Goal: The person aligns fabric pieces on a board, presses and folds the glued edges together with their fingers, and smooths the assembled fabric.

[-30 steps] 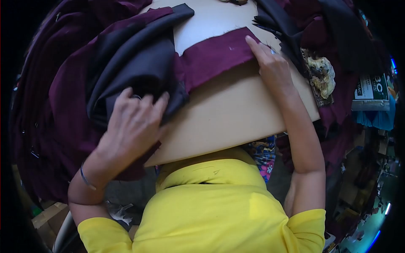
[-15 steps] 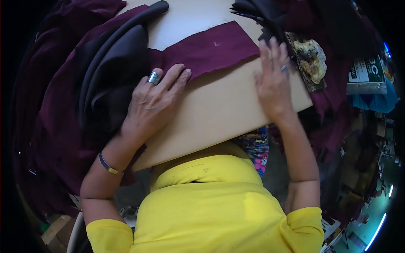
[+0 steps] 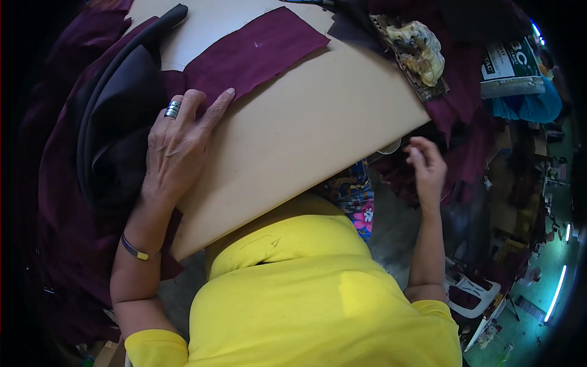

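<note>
My left hand (image 3: 177, 144), with a wide silver ring, rests on the tan board (image 3: 293, 134). Its fingertips press the lower edge of a flat maroon cloth piece (image 3: 260, 52); the fingers are apart and grip nothing. The cloth carries a small pale mark. Off the board's right corner hovers my right hand (image 3: 430, 171), its fingers loosely bent and nothing visible in them. Beside my left hand lies bunched dark cloth (image 3: 122, 110) with a thick rolled edge, over more maroon cloth (image 3: 58, 159).
A crumpled yellowish lump (image 3: 419, 52) sits on a worn strip at the board's right edge. Dark cloth (image 3: 358, 30) lies behind it. Further right are a printed bag (image 3: 510, 67), blue plastic (image 3: 532, 107) and a white chair (image 3: 471, 293).
My right hand has left the board and moved down past its right edge, its fingers now more bent. My left hand stays at the cloth. The whole view has shifted.
</note>
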A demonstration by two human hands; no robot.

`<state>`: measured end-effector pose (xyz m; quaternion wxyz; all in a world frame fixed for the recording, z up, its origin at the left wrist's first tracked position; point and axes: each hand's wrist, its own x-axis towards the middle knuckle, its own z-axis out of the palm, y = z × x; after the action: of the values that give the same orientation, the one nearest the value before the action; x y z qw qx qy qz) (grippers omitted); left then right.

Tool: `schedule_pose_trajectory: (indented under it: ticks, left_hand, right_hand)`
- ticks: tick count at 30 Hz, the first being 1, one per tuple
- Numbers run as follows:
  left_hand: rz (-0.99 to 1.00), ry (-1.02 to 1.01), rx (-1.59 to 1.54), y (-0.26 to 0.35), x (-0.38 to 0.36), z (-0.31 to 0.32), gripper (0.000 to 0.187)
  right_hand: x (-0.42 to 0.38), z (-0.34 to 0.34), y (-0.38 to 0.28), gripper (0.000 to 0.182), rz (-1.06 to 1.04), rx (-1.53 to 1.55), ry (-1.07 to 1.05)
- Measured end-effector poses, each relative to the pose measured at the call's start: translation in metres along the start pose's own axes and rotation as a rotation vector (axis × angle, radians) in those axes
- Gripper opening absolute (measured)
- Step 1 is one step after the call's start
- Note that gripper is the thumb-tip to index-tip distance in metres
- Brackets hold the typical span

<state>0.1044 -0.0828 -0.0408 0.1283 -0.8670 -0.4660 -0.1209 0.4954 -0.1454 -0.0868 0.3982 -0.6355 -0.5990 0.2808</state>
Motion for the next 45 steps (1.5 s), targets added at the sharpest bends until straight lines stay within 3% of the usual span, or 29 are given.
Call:
schedule_pose_trajectory:
  ticks: [1,2,3,5,8,11,14,17,20,23,24,27,30,33,34,40,43,44,45]
  left_hand:
    - [-0.003,-0.026,-0.001,0.0,0.0,0.0,0.055]
    - [0.007,-0.03,0.01,0.0,0.0,0.0,0.055]
    - [0.015,-0.035,0.022,0.0,0.0,0.0,0.055]
    - [0.028,-0.032,0.044,0.0,0.0,-0.001,0.055]
    - [0.052,-0.014,0.057,0.001,0.001,-0.001,0.054]
    - [0.053,-0.016,0.047,0.002,0.0,-0.001,0.054]
    - [0.058,-0.021,0.044,0.001,0.0,-0.001,0.054]
    - [0.068,-0.018,0.045,0.001,0.0,-0.002,0.053]
    - [0.07,-0.023,0.057,0.001,0.0,-0.003,0.053]
    - [0.062,-0.02,0.05,0.002,0.0,-0.003,0.055]
    - [0.053,-0.016,0.032,0.002,0.0,-0.002,0.056]
    - [0.042,-0.011,0.012,0.003,-0.002,-0.002,0.058]
    - [0.041,-0.012,0.005,0.003,-0.001,-0.003,0.059]
    - [0.047,-0.014,0.007,0.003,-0.001,-0.003,0.06]
    - [0.048,-0.012,0.012,0.003,-0.002,-0.001,0.06]
    - [0.06,0.008,0.031,0.003,-0.003,0.0,0.06]
    - [0.082,0.029,0.028,0.001,-0.004,0.002,0.061]
    - [0.083,0.024,0.041,0.001,-0.004,0.001,0.06]
    - [0.085,0.02,0.044,0.002,-0.003,0.0,0.057]
  right_hand:
    - [0.001,0.002,0.018,0.028,0.016,-0.305,-0.052]
    - [0.0,0.004,0.055,0.036,-0.118,-0.603,-0.108]
    - [0.002,0.008,0.067,0.049,-0.053,-0.783,-0.256]
    - [0.003,0.027,0.096,0.068,0.044,-1.056,-0.293]
    - [0.011,0.032,0.157,0.079,0.0,-1.07,-0.341]
    - [0.021,0.038,0.165,0.082,0.114,-1.022,-0.374]
    - [0.021,0.032,0.236,0.089,-0.266,-0.999,-0.353]
    - [0.026,0.027,0.158,0.096,0.186,-0.978,-0.471]
    - [0.015,0.022,0.13,0.093,0.145,-0.888,-0.256]
    - [0.0,0.027,0.151,0.089,0.087,-1.03,-0.26]
    - [-0.002,0.028,0.121,0.083,0.111,-1.127,-0.348]
    - [-0.003,0.022,0.101,0.075,0.051,-1.071,-0.306]
    - [0.001,0.012,0.085,0.066,-0.19,-0.803,-0.149]
    - [0.012,0.018,0.077,0.069,-0.212,-0.783,-0.162]
    - [0.009,0.021,0.098,0.078,-0.098,-0.972,-0.174]
    - [0.021,0.023,0.177,0.086,0.07,-1.225,-0.475]
    - [0.026,0.027,0.188,0.085,-0.15,-1.062,-0.307]
    - [0.027,0.025,0.187,0.086,-0.008,-1.135,-0.396]
    - [0.026,0.025,0.194,0.087,-0.133,-1.096,-0.345]
